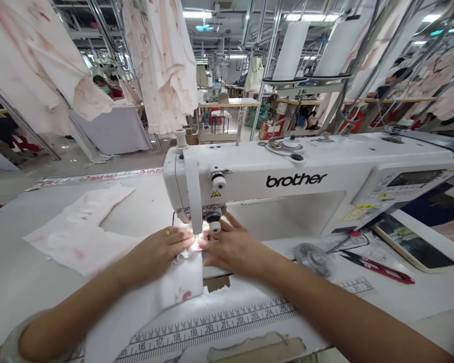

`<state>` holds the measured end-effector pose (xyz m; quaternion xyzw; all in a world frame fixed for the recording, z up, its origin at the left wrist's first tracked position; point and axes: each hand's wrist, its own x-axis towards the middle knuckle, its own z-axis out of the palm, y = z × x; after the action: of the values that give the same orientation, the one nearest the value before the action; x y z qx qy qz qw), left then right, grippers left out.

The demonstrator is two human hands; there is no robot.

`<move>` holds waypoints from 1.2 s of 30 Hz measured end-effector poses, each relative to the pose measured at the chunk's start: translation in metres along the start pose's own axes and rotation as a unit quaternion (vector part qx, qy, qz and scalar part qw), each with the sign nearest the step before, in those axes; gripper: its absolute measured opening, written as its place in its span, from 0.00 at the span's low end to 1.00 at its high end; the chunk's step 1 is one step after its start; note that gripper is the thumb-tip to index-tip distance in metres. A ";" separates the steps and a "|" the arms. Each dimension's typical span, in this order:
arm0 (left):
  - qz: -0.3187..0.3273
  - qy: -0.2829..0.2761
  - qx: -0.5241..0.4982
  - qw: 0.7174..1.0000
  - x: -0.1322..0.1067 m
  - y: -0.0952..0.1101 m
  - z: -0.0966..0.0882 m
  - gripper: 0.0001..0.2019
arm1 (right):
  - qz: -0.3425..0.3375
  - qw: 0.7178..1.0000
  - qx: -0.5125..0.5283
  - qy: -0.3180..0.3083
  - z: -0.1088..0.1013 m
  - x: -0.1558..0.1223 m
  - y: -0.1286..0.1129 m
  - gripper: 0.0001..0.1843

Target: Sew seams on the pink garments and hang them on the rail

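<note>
A white brother sewing machine [257,171] stands in front of me, its lamp lighting the needle area. Under the presser foot lies pale pink printed fabric [181,282] with a gathered ruffle [179,257]. My left hand [161,252] rests flat on the cloth left of the needle, fingers stretched out together, a ring on one. My right hand [236,247] lies at the cloth's right edge, fingers spread, some reaching behind the needle area. Both hands are open; fingertips nearest the needle are partly hidden. A white strip [192,191] hangs down the machine's head to the needle.
More pale pink fabric [83,227] lies left on the table. To the right are red thread snips [378,267], a clear round bobbin-like item [314,259] and a phone [416,242]. A printed ruler [215,327] runs along the front. Thread cones [335,48] stand behind.
</note>
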<state>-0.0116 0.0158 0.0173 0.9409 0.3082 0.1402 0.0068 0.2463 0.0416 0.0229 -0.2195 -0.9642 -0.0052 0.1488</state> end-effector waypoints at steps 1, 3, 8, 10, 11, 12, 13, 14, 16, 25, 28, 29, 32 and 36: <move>0.000 0.001 -0.005 1.000 0.002 -0.004 0.000 0.20 | 0.010 1.000 -0.003 -0.001 -0.001 0.000 0.001 0.16; -0.002 0.004 -0.010 1.000 0.005 -0.008 -0.003 0.18 | 0.016 1.000 -0.003 0.000 -0.002 0.000 0.002 0.16; 0.015 0.018 0.008 1.000 0.005 0.002 -0.010 0.19 | -0.023 0.999 0.032 0.025 -0.003 -0.001 0.003 0.16; 0.028 0.010 0.003 1.000 0.002 0.006 -0.010 0.21 | -0.039 0.998 0.046 0.012 -0.003 -0.001 0.003 0.15; 0.030 0.006 -0.002 1.000 0.000 0.008 -0.009 0.22 | -0.041 0.998 0.051 0.004 -0.003 -0.001 0.002 0.15; 0.029 0.003 -0.006 1.000 -0.002 0.008 -0.008 0.22 | -0.040 0.998 0.054 -0.003 -0.003 -0.001 0.002 0.15; 0.027 0.003 -0.009 1.000 -0.003 0.008 -0.006 0.22 | -0.035 0.998 0.056 -0.007 -0.003 0.000 0.001 0.15; 0.024 0.004 -0.009 1.000 -0.004 0.007 -0.005 0.21 | -0.030 0.998 0.056 -0.007 -0.003 0.000 0.001 0.15; 0.016 0.003 -0.007 1.000 -0.004 0.005 -0.002 0.20 | -0.020 0.998 0.053 -0.005 -0.002 0.000 0.001 0.16; -0.065 -0.010 -0.011 0.998 0.003 -0.010 0.002 0.19 | -0.001 0.998 0.055 0.003 -0.005 0.000 0.006 0.15; -0.064 -0.008 -0.007 0.998 0.003 -0.011 0.003 0.19 | -0.006 0.998 0.063 0.011 -0.005 0.000 0.009 0.14; -0.065 -0.007 -0.001 0.998 0.003 -0.011 0.003 0.19 | -0.008 0.998 0.063 0.012 -0.004 0.000 0.009 0.14; -0.077 -0.007 0.021 0.997 0.003 -0.007 0.004 0.18 | -0.013 0.997 0.067 0.022 -0.003 0.000 0.012 0.13; -0.112 0.005 0.046 0.993 0.005 -0.005 0.000 0.16 | -0.025 0.996 0.071 0.043 -0.003 0.000 0.015 0.12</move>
<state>-0.0106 0.0222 0.0180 0.8991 0.4176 0.1294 -0.0225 0.2533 0.0552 0.0249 -0.1842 -0.9599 0.0502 0.2052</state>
